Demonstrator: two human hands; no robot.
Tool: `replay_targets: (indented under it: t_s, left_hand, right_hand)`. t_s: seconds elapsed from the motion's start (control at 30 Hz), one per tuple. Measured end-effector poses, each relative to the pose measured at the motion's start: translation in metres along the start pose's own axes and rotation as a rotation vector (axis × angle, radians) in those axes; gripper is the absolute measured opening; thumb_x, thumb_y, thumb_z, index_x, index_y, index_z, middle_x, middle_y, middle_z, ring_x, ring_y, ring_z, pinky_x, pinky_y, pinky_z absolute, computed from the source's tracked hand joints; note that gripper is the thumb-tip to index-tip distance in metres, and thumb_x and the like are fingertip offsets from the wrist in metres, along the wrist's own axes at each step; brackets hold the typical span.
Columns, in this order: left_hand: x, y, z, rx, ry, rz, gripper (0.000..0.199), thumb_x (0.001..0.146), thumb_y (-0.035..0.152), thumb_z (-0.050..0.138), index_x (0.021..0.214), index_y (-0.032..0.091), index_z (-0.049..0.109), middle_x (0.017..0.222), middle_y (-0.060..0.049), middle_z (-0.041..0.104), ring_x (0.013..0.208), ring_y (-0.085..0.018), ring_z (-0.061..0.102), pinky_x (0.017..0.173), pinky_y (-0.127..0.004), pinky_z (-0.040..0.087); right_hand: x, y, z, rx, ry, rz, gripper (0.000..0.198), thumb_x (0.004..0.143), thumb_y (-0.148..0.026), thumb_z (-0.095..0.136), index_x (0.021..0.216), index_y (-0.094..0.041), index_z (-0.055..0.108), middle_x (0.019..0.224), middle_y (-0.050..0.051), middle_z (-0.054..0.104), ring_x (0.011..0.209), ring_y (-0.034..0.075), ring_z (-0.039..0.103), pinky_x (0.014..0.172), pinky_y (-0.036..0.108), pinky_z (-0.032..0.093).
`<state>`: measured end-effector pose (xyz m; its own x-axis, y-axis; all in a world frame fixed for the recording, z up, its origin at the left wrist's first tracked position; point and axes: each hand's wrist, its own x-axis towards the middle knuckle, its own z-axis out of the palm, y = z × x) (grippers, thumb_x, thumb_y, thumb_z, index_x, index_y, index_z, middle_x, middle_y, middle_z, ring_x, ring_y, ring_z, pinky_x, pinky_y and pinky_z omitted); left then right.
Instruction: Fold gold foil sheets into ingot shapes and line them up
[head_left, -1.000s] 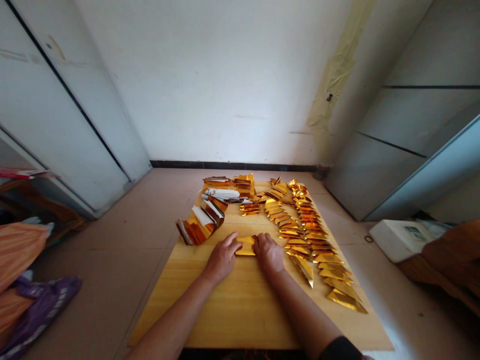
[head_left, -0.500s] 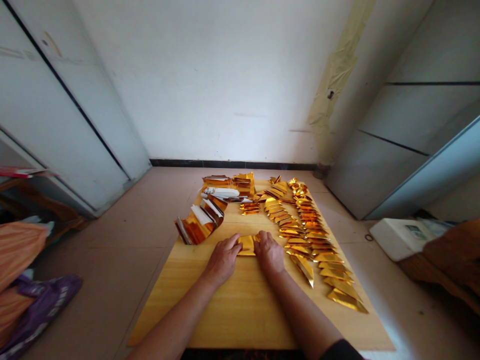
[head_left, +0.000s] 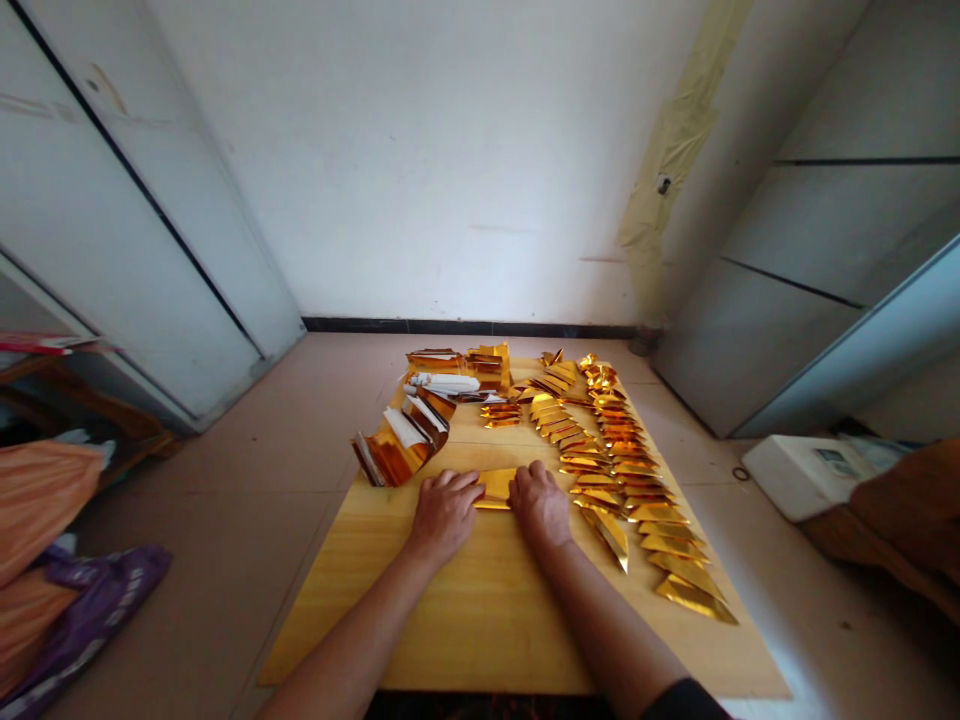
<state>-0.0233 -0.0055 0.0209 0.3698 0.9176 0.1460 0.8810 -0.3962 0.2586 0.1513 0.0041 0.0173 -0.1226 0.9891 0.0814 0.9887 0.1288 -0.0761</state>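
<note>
A sheet of gold foil paper point(head_left: 496, 487) lies on the wooden board between my hands, with a fold along its near edge. My left hand point(head_left: 448, 512) is closed on the sheet's left end, thumb and fingers at the near edge. On the right end, my right hand point(head_left: 540, 505) has its fingers curled over the paper. The fingertips partly hide both ends. To the right, folded gold paper pieces point(head_left: 626, 465) lie in overlapping rows. Unfolded stacks of gold and white paper point(head_left: 401, 440) sit beyond my left hand.
The wooden board point(head_left: 450, 630) stands on a tiled floor before a white wall point(head_left: 450, 180). At right are a grey cabinet point(head_left: 810, 240) and a white box with a small display point(head_left: 799, 475). Orange and purple bags point(head_left: 97, 610) lie at left.
My left hand has turned a little, its fingers now flatter over the paper's left end. The gold sheet looks smoother, with a straighter crease along its near edge. My right hand has hardly moved.
</note>
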Motion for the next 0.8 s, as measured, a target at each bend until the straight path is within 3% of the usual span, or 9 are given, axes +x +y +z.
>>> replay_targets:
  t_s: [0.23,0.37,0.5,0.67,0.8]
  left_hand:
    - [0.011,-0.002,-0.013,-0.004,-0.093,-0.011,0.031,0.080,0.017,0.048,0.094,0.033,0.071,0.121,0.006,0.063,0.102,-0.020,0.053,0.082,-0.036,0.037]
    - [0.015,0.011,-0.012,0.013,0.003,-0.114,0.031,0.088,0.035,0.044,0.079,0.026,0.072,0.106,-0.001,0.069,0.095,-0.021,0.055,0.079,-0.035,0.037]
    - [0.012,0.029,0.000,0.071,0.100,-0.195,0.021,0.084,0.039,0.054,0.083,0.021,0.065,0.094,-0.006,0.068,0.094,-0.023,0.054,0.079,-0.036,0.035]
    - [0.003,0.032,0.009,0.062,0.127,-0.202,0.012,0.083,0.031,0.056,0.090,0.022,0.059,0.105,-0.005,0.065,0.098,-0.023,0.051,0.082,-0.038,0.034]
    - [-0.004,0.024,0.011,0.044,0.125,-0.155,0.016,0.085,0.026,0.051,0.099,0.024,0.057,0.123,-0.004,0.059,0.107,-0.024,0.050,0.087,-0.042,0.035]
  right_hand:
    - [-0.001,-0.001,-0.004,-0.029,0.005,-0.002,0.012,0.090,-0.020,0.049,0.091,-0.020,0.061,0.094,0.008,0.057,0.086,0.019,0.054,0.059,0.024,0.040]
    - [-0.001,-0.002,-0.001,-0.047,-0.004,-0.001,0.009,0.088,-0.021,0.052,0.092,-0.020,0.060,0.095,0.008,0.057,0.086,0.020,0.054,0.055,0.023,0.040]
    - [0.000,-0.001,0.004,-0.054,0.025,-0.004,0.011,0.090,-0.021,0.048,0.091,-0.020,0.060,0.094,0.008,0.057,0.086,0.020,0.055,0.053,0.022,0.039]
    - [0.002,-0.001,0.007,-0.049,0.032,0.004,0.017,0.092,-0.021,0.043,0.091,-0.020,0.059,0.093,0.007,0.057,0.085,0.019,0.055,0.054,0.023,0.040]
    - [0.001,0.000,0.005,-0.022,0.034,-0.003,0.017,0.093,-0.023,0.043,0.092,-0.019,0.060,0.093,0.008,0.056,0.085,0.019,0.054,0.057,0.023,0.040]
